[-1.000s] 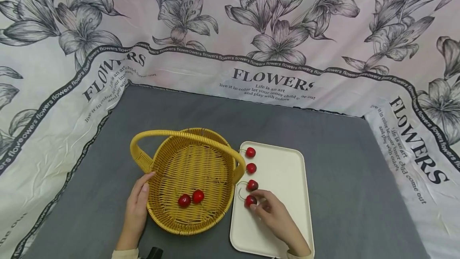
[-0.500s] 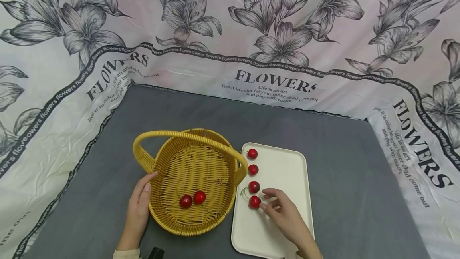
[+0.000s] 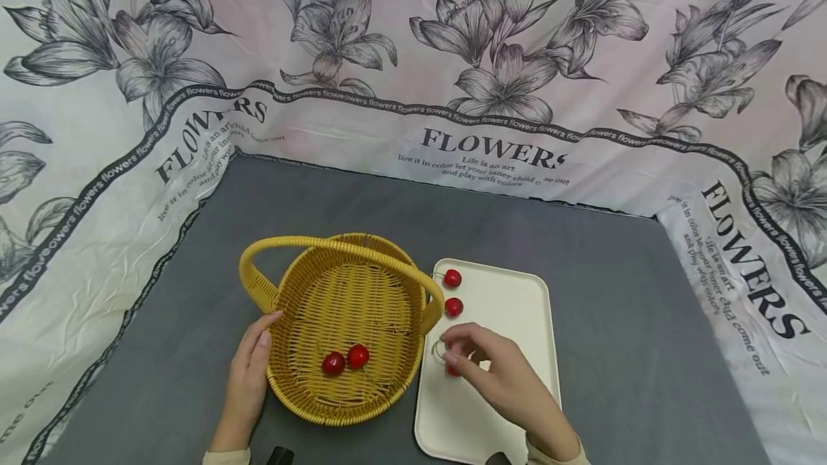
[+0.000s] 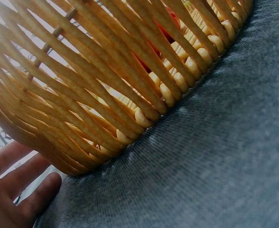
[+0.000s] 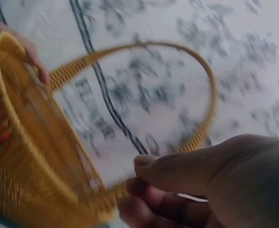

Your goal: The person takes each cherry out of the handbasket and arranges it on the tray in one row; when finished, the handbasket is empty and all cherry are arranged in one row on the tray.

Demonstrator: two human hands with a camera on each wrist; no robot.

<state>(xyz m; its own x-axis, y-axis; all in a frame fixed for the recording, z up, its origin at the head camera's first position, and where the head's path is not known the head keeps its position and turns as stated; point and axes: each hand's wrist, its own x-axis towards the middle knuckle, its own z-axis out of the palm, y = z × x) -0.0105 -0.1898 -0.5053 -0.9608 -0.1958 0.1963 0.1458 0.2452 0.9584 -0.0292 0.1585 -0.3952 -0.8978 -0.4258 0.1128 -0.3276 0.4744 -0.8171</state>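
1 cherry [image 3: 448, 344], mostly hidden, over left side of tray [image 3: 504, 300], between bent thumb and forefinger of nearer right hand [image 3: 500, 372]; cannot tell if pinched. Leftward: basket [image 3: 352, 307], touched by outstretched fingers of left hand [image 3: 250, 372].

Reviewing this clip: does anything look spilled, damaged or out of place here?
Nothing stands out. The basket stands upright with two cherries inside, the tray lies flat, and the two upper cherries on it look whole. The right hand partly hides the lower fruit, so I can't judge that.
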